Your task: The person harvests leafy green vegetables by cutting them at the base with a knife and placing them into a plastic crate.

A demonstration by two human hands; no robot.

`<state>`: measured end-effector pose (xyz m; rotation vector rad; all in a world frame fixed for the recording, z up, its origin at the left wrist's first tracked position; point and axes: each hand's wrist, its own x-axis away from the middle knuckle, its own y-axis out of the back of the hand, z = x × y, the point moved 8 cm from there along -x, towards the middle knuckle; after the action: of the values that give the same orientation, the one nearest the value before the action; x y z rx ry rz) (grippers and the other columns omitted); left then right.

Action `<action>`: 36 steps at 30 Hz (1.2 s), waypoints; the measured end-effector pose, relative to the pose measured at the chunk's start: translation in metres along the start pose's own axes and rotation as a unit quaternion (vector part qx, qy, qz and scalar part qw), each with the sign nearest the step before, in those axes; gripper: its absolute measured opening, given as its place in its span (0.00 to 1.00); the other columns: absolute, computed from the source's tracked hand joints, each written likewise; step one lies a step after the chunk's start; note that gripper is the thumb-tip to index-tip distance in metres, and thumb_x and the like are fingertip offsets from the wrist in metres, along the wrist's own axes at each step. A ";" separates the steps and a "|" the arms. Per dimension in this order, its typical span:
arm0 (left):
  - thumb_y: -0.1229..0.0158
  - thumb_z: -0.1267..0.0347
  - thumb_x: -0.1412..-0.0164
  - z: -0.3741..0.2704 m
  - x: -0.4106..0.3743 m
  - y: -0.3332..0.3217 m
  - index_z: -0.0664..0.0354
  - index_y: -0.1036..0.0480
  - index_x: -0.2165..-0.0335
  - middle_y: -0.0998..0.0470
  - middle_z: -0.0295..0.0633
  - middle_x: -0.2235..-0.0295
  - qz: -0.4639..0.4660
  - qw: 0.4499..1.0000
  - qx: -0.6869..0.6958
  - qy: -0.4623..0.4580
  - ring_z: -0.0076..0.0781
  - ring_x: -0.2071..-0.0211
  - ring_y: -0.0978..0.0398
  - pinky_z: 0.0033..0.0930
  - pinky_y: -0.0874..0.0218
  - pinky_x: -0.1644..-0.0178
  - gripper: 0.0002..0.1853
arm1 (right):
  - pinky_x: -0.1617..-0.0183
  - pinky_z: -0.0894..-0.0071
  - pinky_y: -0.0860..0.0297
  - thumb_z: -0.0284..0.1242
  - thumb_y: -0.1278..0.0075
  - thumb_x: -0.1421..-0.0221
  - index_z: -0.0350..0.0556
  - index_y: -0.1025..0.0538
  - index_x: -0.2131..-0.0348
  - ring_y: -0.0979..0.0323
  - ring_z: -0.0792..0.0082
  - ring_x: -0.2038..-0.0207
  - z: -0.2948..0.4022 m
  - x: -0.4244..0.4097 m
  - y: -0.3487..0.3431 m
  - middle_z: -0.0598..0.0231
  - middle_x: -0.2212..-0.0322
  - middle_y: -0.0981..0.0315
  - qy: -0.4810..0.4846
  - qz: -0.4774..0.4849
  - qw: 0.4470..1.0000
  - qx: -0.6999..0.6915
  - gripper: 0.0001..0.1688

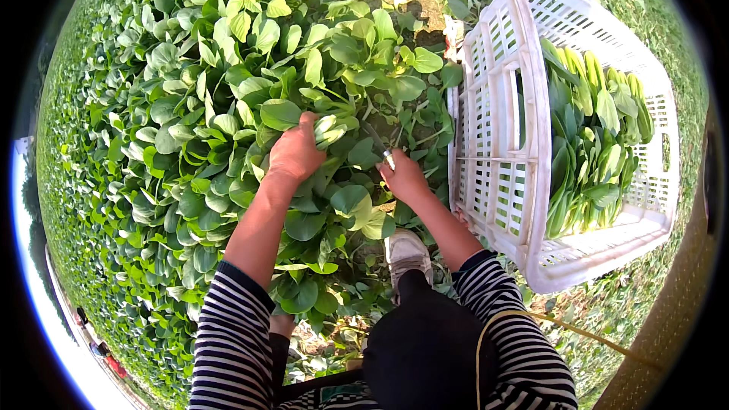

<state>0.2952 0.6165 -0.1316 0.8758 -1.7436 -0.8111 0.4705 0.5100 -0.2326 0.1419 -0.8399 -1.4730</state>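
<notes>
My left hand (pixel 297 147) is closed around a bunch of leafy greens (pixel 328 130), whose pale cut-looking stem ends point right. To its right, my right hand (pixel 403 175) grips the handle of a knife (pixel 373 138); the blade points up and left, close to the greens but with a gap to the bunch. Dense rows of leafy green plants (pixel 222 125) grow under and left of both hands. On the right, a white plastic crate (pixel 527 159) holds many bunches of greens (pixel 595 142) laid side by side.
My shoe (pixel 408 256) stands on the soil between the plants and the crate. A yellow cord (pixel 561 323) runs from near my right sleeve to the lower right. Loose leaves lie on the ground around the crate. Far off at the lower left are small red and dark shapes.
</notes>
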 end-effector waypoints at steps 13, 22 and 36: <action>0.40 0.82 0.59 -0.034 0.094 0.026 0.58 0.38 0.54 0.31 0.31 0.63 0.031 0.915 0.385 -0.116 0.18 0.61 0.34 0.23 0.42 0.53 0.31 | 0.85 0.84 0.41 0.38 0.39 0.54 0.41 0.42 0.46 0.38 0.83 0.85 0.089 0.034 0.061 0.65 0.68 0.30 0.096 0.017 0.792 -0.603 0.42; 0.38 0.83 0.63 -0.072 0.186 0.026 0.53 0.49 0.42 0.30 0.36 0.59 -0.081 0.881 0.426 -0.188 0.26 0.56 0.33 0.29 0.41 0.51 0.48 | 0.58 0.75 0.32 0.24 0.34 0.63 0.37 0.33 0.56 0.30 0.76 0.62 0.138 0.130 0.150 0.62 0.63 0.30 0.292 -0.094 0.877 -0.369 0.33; 0.26 0.73 0.69 -0.080 0.194 0.027 0.57 0.52 0.41 0.35 0.43 0.50 0.018 0.800 0.573 -0.174 0.32 0.48 0.37 0.34 0.47 0.44 0.57 | 0.67 0.84 0.35 0.25 0.39 0.56 0.40 0.31 0.63 0.34 0.85 0.70 0.132 0.139 0.094 0.72 0.72 0.31 0.049 0.110 0.869 -0.481 0.20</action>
<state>0.3159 0.4562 0.0050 1.5067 -2.5867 0.2719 0.4546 0.4511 -0.0282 -0.6059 0.0357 -1.4922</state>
